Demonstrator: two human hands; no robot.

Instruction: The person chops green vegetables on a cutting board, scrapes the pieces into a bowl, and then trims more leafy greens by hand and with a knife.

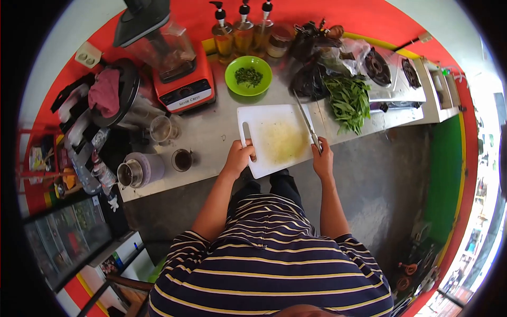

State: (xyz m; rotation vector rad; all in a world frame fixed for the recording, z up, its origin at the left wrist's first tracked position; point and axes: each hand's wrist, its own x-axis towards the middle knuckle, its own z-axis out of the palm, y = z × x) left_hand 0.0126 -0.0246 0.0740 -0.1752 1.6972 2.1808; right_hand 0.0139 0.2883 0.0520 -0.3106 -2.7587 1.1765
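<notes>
Chopping board (264,119) lay mid-counter (211,134), its near end overhanging, where the left hand (240,157) gripped the slotted left side, seemingly to steady it. Right-hand fingers (322,153) were closed around the handle of the knife (310,127), whose blade pointed far along the board's right side, probably for control. Part of the left fingers was hidden by the board, and the dark contents of the glass (182,160) at left were hard to identify.
</notes>
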